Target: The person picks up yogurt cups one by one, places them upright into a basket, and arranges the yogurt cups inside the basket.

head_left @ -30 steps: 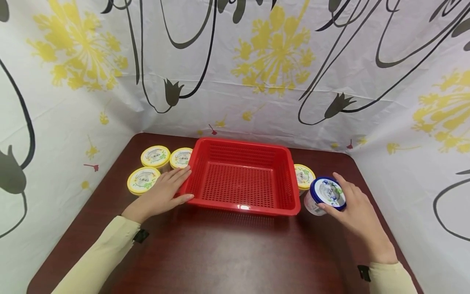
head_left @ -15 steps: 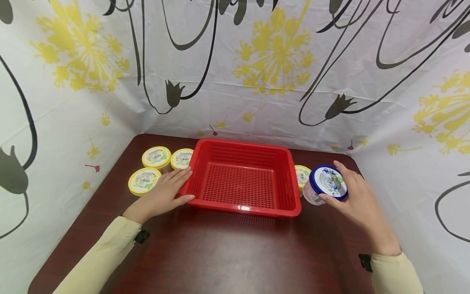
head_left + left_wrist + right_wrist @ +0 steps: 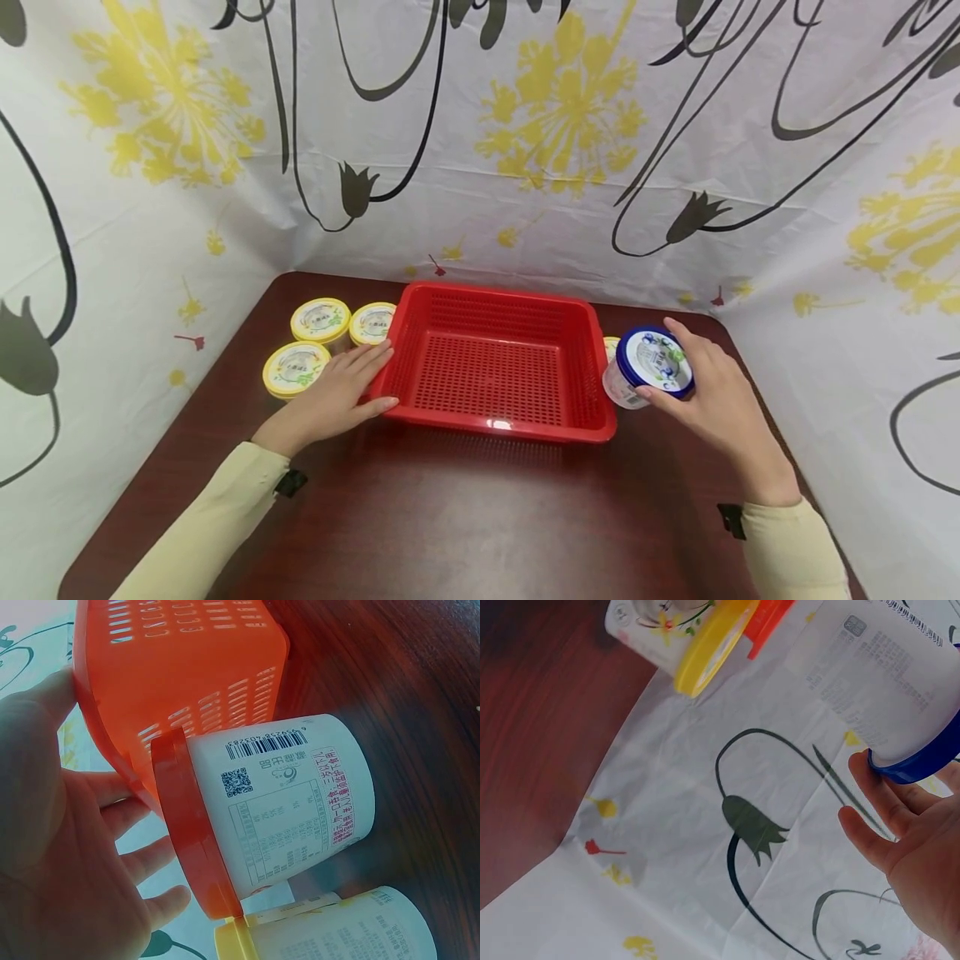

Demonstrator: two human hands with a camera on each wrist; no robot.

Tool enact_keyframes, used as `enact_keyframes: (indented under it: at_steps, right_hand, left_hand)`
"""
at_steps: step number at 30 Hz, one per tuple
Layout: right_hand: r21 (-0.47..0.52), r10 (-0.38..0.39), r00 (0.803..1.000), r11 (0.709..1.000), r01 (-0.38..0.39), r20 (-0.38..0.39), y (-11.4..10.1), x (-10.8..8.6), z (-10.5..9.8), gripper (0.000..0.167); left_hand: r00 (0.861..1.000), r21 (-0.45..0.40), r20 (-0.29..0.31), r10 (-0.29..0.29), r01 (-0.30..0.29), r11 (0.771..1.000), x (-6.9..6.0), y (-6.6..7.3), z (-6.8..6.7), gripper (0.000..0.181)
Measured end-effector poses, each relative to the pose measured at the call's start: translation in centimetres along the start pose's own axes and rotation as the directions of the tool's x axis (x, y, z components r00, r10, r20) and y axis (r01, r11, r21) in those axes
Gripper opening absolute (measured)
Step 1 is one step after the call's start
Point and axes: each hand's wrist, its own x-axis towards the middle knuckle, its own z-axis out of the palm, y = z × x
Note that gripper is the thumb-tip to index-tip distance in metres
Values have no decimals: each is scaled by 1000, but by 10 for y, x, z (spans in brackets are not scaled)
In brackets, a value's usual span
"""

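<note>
In the head view my left hand (image 3: 330, 404) rests on the left rim of a red perforated plastic basket (image 3: 487, 425), fingers and thumb extended. My right hand (image 3: 716, 396) grips a white tub with a blue lid (image 3: 656, 360) by the lid, fingers on the far side and thumb on the near side. This tub leans towards the basket's right wall, held up off the table. Behind it, a yellow-lidded tub (image 3: 712, 645) is mostly hidden in the head view. The left wrist view shows an orange-red-lidded tub (image 3: 277, 802) beside my left fingers, which I cannot place in the head view.
Several yellow-lidded tubs (image 3: 320, 318) stand left of the basket, one (image 3: 295, 368) close to my left wrist. The dark wooden table (image 3: 480, 517) stretches in front of the basket. Patterned white cloth (image 3: 525, 167) hangs behind and on both sides.
My right hand has lifted the blue-lidded tub and moved it away from me, then left towards the basket, covering more of the yellow-lidded tub. My left hand has stayed on the basket.
</note>
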Motion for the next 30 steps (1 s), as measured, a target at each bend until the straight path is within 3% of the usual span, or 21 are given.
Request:
enact_keyframes:
  at_steps: [17, 24, 30]
  right_hand:
    - [13, 9, 996, 1000, -10, 91, -26, 24, 21, 100]
    - [22, -16, 992, 1000, 13, 126, -30, 28, 33, 100]
    - [56, -66, 992, 997, 60, 112, -33, 30, 45, 98]
  left_hand:
    - [1000, -9, 15, -9, 9, 1000, 0, 0, -1, 89]
    - [1000, -6, 12, -10, 10, 1000, 0, 0, 0, 89]
    - [1000, 1, 9, -4, 4, 1000, 0, 1, -1, 88]
